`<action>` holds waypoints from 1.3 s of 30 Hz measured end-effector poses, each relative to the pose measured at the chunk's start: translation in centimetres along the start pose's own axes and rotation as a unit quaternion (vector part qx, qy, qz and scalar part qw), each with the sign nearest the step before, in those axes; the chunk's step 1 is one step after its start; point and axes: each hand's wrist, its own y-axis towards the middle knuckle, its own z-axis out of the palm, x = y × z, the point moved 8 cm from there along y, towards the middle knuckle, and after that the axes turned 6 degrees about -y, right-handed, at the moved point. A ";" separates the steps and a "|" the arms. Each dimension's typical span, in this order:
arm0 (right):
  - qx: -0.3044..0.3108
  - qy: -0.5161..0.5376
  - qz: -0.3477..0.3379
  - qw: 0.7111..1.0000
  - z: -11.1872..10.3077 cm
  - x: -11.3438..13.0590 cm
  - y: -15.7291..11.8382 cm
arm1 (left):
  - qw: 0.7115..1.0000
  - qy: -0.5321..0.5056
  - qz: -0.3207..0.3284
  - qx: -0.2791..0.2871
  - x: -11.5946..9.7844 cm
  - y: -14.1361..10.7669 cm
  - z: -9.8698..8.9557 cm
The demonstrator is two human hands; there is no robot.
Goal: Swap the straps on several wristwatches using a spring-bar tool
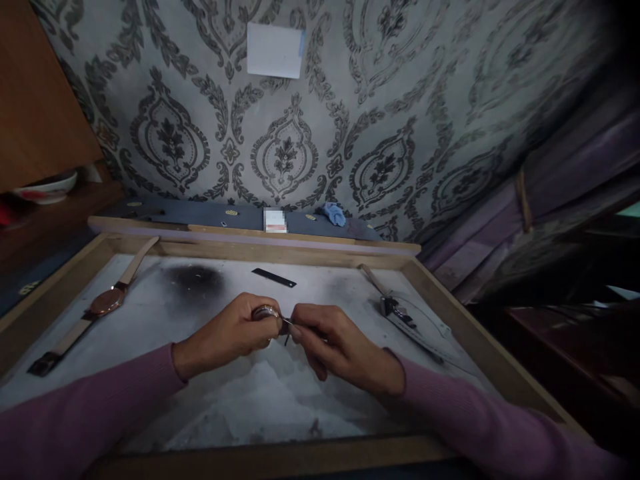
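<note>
My left hand (245,327) is closed around a round watch (265,312) with a shiny metal rim, held above the white work surface (225,400). Close against it, my right hand (333,340) pinches at the watch's edge, thumb and forefinger together. A thin, partly metallic piece shows between the two hands; its kind is too small to tell. Beyond them lies a flat black blade-like strip (274,277). To the left rests a rose-coloured watch (107,302) on a beige strap. A watch with a dark strap (415,337) lies on the right.
A raised wooden rim (250,243) borders the work surface. Behind it, a crumpled blue cloth (334,214) and a small white box (275,220) sit on a dark ledge. A bowl (47,187) stands on a shelf at the left; a purple curtain (500,213) hangs at the right.
</note>
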 end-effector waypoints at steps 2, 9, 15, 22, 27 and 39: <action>0.001 0.006 0.005 1.000 0.1 -0.1 -0.1 | 1.000 -0.005 0.001 0.001 0.0 0.0 0.0; 0.011 0.084 0.041 0.996 0.2 -0.8 -0.1 | 1.000 -0.016 0.001 -0.002 -0.2 0.2 0.0; 0.028 0.108 0.061 0.992 0.4 -1.0 -0.1 | 1.000 -0.019 -0.005 -0.005 -0.1 0.2 0.1; 0.036 0.123 0.062 0.990 0.4 -1.1 -0.1 | 1.000 -0.010 0.000 -0.003 0.0 0.2 0.0; 0.043 0.138 0.071 0.987 0.6 -1.5 -0.2 | 1.000 -0.012 -0.006 -0.004 0.0 0.2 0.1; 0.046 0.127 0.062 0.989 0.6 -1.4 -0.1 | 1.000 -0.023 -0.009 -0.001 0.1 0.3 0.0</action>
